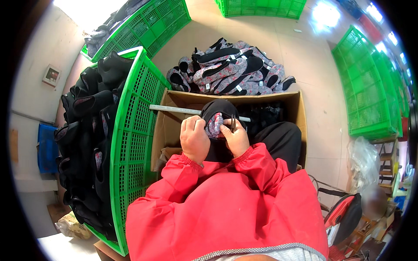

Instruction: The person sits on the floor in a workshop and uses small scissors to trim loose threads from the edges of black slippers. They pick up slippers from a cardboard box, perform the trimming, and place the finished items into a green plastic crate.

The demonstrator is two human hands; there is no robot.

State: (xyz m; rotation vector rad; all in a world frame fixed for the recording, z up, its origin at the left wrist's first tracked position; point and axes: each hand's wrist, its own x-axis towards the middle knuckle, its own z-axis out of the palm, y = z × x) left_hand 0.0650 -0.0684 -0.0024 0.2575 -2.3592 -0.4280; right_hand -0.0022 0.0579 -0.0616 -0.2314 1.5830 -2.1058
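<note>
Between my hands, above the cardboard box, is a soft floral fabric piece in grey and red, like the slipper-shaped pieces heaped beyond. My left hand pinches its left side with bent fingers. On the other side, my right hand grips its edge between thumb and fingers. A slim dark two-pronged tool, like tweezers or thread snips, also sticks up from my right hand. Black material lies right behind the piece; whether it belongs to it or is my trouser knee I cannot tell. A pale rod crosses the box.
Slipper-shaped floral and black pieces are heaped on the floor beyond the box. At my left stands a green crate full of black pieces. More green crates stand right and far. Clear plastic hangs at the right.
</note>
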